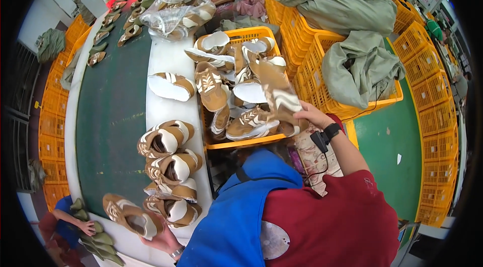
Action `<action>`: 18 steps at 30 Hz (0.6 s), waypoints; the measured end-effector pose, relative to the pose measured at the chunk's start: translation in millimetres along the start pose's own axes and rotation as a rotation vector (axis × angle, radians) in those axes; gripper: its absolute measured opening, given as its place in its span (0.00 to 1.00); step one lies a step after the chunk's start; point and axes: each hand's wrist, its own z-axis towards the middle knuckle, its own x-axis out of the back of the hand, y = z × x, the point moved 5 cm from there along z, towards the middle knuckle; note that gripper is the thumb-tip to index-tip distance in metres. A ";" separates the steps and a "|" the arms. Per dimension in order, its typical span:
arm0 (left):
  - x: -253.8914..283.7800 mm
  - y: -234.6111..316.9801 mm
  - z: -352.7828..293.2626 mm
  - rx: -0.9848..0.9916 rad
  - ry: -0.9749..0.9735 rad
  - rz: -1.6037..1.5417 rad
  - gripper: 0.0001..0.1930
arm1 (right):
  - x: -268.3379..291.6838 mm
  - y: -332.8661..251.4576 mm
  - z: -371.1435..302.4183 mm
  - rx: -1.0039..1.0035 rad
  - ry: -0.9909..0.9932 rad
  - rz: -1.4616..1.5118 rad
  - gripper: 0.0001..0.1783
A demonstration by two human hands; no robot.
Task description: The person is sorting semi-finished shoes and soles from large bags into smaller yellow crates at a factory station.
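Note:
At the lower left, my left hand [163, 241] is closed on the heel end of a brown-and-white sneaker [125, 212], held beside the belt with its opening up. My right hand [313, 115] grips another brown-and-white sneaker [283, 97], motion-blurred, above the right side of a yellow crate [251, 142]. Jumbled brown sneakers [211, 86] with white undersides fill that crate. Several more sneakers [168, 169] stand in a row on the white ledge left of me. One sneaker [171, 86] lies on its side farther up the ledge, white underside showing.
A dark green conveyor belt [113, 116] runs along the left, with shoes at its far end. A clear plastic bag of shoes [178, 13] sits on the ledge. Yellow crates [322, 83] with green cloths stand at right. Another person's hand [88, 228] touches green shoe forms at lower left.

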 end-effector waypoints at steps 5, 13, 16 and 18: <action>117.3 15.4 -37.4 -0.174 0.109 -0.072 0.33 | -86.2 -10.2 29.4 -0.156 -0.210 0.917 0.24; 216.4 -10.7 -113.1 0.228 0.531 0.090 0.24 | -282.8 -93.5 125.5 0.150 -0.569 -0.023 0.22; 191.3 -13.9 -118.9 0.197 0.535 0.502 0.27 | -362.3 -139.0 104.3 0.970 -0.272 -0.866 0.20; 174.1 -14.5 -115.1 0.134 0.522 0.637 0.31 | -404.6 -134.1 83.1 1.197 -0.261 -1.195 0.19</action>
